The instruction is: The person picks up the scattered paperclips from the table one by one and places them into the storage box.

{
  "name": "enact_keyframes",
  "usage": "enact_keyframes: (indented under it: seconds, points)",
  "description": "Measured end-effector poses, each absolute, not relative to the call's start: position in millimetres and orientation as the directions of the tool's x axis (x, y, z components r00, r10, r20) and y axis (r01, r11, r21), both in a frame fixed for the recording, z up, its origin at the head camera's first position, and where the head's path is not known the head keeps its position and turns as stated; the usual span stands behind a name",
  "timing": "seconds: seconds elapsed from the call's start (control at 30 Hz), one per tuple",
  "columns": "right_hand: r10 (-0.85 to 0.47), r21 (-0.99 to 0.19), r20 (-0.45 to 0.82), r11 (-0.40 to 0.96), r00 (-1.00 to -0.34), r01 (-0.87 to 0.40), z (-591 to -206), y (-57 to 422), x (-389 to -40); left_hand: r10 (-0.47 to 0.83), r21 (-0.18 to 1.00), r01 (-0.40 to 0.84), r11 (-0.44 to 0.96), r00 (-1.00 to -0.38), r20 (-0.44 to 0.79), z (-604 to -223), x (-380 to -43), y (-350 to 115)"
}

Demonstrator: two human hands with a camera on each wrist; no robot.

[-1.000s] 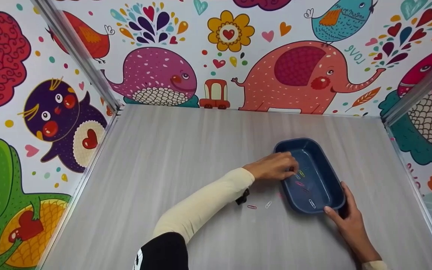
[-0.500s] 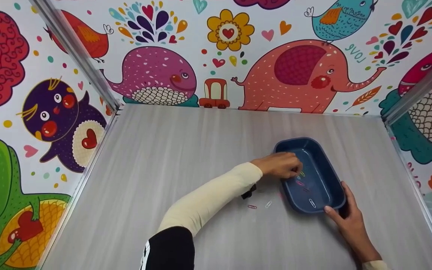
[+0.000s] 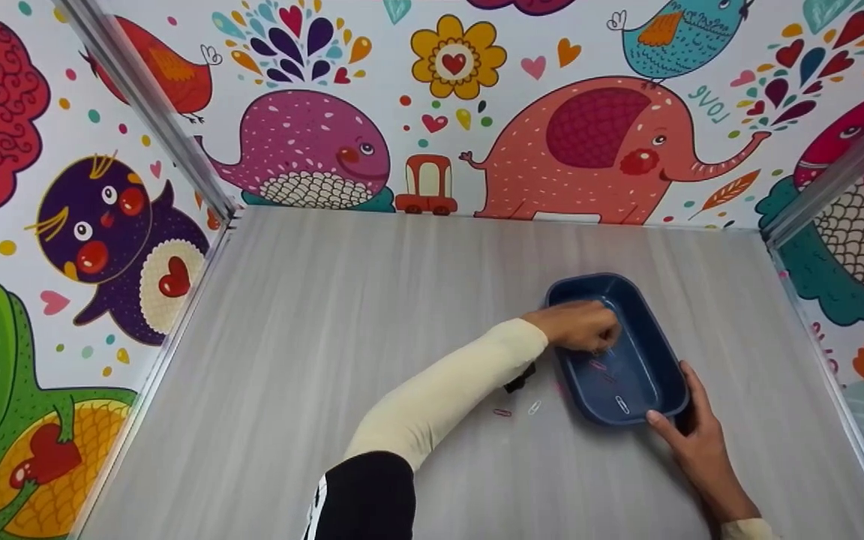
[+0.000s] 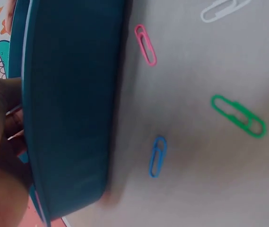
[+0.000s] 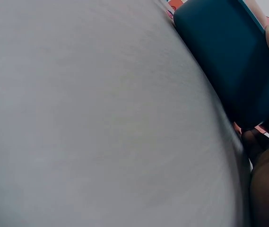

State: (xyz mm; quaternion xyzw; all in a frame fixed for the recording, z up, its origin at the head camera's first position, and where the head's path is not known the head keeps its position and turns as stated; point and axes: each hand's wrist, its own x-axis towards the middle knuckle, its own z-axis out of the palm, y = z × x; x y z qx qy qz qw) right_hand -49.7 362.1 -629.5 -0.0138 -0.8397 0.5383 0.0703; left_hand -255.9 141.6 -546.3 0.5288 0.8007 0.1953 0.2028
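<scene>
A blue rectangular tray (image 3: 640,364) lies on the table, with a white paper clip (image 3: 622,405), a pink paper clip (image 3: 598,365) and a few others inside. My left hand (image 3: 586,326) reaches over its left rim, fingers curled and pointing down inside; whatever is between the fingertips is hidden. With the thumb on the rim and fingers around the outside, my right hand (image 3: 702,442) grips the near right corner. In the left wrist view, a green paper clip (image 4: 238,116), a blue paper clip (image 4: 157,157) and a pink paper clip (image 4: 146,46) lie beside the tray wall.
A red paper clip (image 3: 502,412) and a white paper clip (image 3: 535,407) lie on the table (image 3: 372,315), left of the tray. Panels printed with cartoon animals (image 3: 589,157) enclose the back and sides, with metal edging at the corners.
My left hand has moved right, further into the tray, and now covers clips seen there before. My right hand and the tray have stayed in place.
</scene>
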Motion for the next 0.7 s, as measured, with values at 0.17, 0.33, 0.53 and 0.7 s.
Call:
enact_keyframes:
  seconds: [0.17,0.33,0.53,0.7]
  points:
    - [0.092,-0.910,0.094,0.412,-0.991,-0.048,-630.3,362.7,-49.7,0.926,0.527,0.766,0.367,-0.352,-0.132,-549.4,-257.8,147.7]
    - [0.096,-0.911,0.084,0.410,-0.992,-0.038,-630.0,363.6,-49.6,0.921,0.517,0.767,0.381,-0.363,-0.142,-550.2,-258.2,154.5]
    - [0.098,-0.909,0.086,0.414,-0.991,-0.038,-630.3,363.5,-50.0,0.919,0.489,0.782,0.388,-0.370,-0.137,-554.9,-255.8,157.5]
    - [0.100,-0.910,0.097,0.412,-0.990,-0.047,-629.8,363.8,-50.8,0.924,0.453,0.808,0.376,-0.361,-0.123,-555.0,-254.2,156.4]
